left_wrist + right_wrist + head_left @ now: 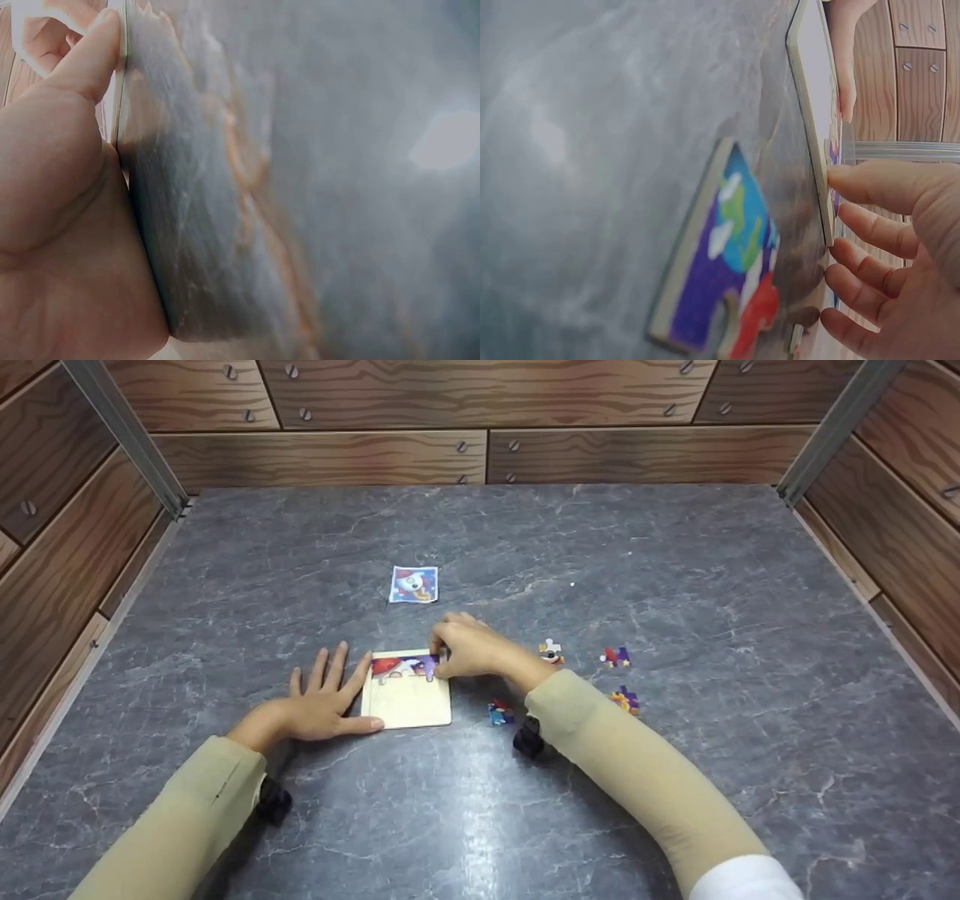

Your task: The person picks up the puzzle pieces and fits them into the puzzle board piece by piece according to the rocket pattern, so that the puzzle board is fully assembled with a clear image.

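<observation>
A square cream puzzle tray [409, 705] lies on the grey marbled table. Joined pieces, red, white and purple [397, 666], fill its top strip. My left hand [319, 711] is spread flat on the table at the tray's left, thumb and index finger touching its edge; the left wrist view shows the thumb [90, 56] against that edge. At the top right corner my right hand [472, 646] pinches a purple puzzle piece [431, 666] between thumb and index finger, down at the tray. The fingers partly cover that piece. In the right wrist view, the thumb [877, 184] touches the tray.
Several loose puzzle pieces lie right of the tray: a blue-red one [500, 712], a white one [551, 651], a red-purple one [616, 657] and a yellow-purple one [624, 700]. A small picture card [414, 584] lies beyond the tray. Wood-patterned walls [480, 394] enclose the table.
</observation>
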`<state>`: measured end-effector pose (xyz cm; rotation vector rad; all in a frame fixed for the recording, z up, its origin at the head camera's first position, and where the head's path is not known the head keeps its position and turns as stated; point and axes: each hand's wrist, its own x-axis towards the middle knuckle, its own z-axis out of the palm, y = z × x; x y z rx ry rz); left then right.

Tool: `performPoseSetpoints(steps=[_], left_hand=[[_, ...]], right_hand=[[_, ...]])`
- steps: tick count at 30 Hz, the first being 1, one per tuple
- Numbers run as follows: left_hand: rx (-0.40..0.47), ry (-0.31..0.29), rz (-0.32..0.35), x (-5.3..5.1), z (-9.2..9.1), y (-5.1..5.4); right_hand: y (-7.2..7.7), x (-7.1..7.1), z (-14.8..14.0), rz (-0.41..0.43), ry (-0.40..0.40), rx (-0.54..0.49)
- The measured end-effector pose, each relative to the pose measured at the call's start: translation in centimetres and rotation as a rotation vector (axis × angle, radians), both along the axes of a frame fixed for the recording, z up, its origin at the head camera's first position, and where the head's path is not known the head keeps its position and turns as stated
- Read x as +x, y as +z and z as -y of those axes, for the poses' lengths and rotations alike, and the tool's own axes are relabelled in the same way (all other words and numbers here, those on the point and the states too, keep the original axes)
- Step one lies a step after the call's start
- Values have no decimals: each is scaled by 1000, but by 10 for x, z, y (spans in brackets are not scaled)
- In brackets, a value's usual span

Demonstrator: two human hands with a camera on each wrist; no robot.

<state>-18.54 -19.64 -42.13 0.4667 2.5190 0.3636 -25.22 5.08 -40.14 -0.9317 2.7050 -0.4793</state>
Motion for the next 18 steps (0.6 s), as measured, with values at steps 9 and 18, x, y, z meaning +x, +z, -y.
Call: performPoseSetpoints(steps=[9, 18], left_hand=[[-6, 4, -1, -2, 1, -4], [11, 0, -7, 0, 1, -2]], right_hand=[[-1, 1, 2, 29, 3, -3], [-2, 3, 1, 24, -3, -39]])
